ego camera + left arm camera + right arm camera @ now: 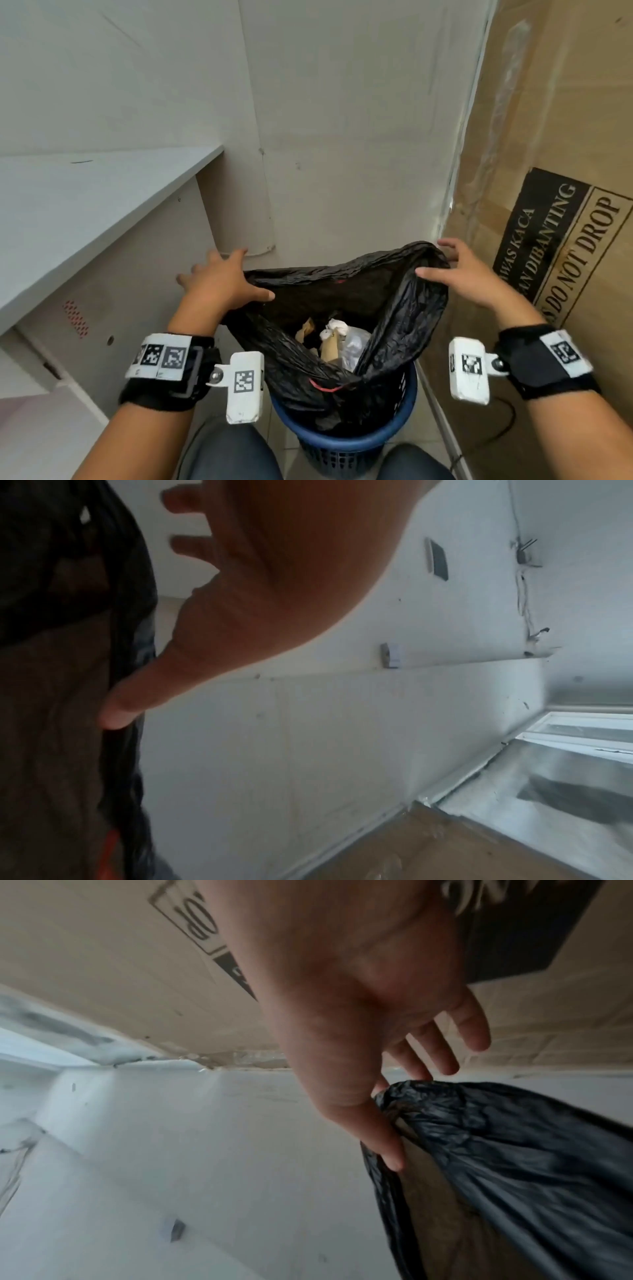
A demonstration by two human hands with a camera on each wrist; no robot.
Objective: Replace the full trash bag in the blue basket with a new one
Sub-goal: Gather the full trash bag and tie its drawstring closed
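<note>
Two hands hold the mouth of the black bag [342, 342] open above the blue basket [346, 442]. The left hand [219, 284] is at 9 o'clock of the opening. Its thumb [126, 699] presses on the rim from inside, and the other fingers are spread and mostly straight behind the plastic, so this looks more like a light hold than a firm grip. The right hand [462, 274] is at 2 o'clock. In the right wrist view its thumb [373, 1139] and first finger pinch the gathered rim, while the other fingers stay loose and free.

The bag sits in the basket, with its upper part pulled up and out of it. Inside, some trash [329, 339] is visible: paper and clear plastic pieces. A red drawstring [325, 387] shows at 6 o'clock of the rim. The basket stands on the floor between the person's knees, with a worktop [85, 205] at 9 o'clock and a big carton [548, 171] close at 3 o'clock.

The step seems to be gathering the rim before lifting the bag out. Several things could go wrong. The left hand has little hold, so that side may slip and fall back when the lift begins. The thin plastic may tear if the load is pulled by one pinched point only. The basket is light and may rise together with the bag. No new bag is visible.
</note>
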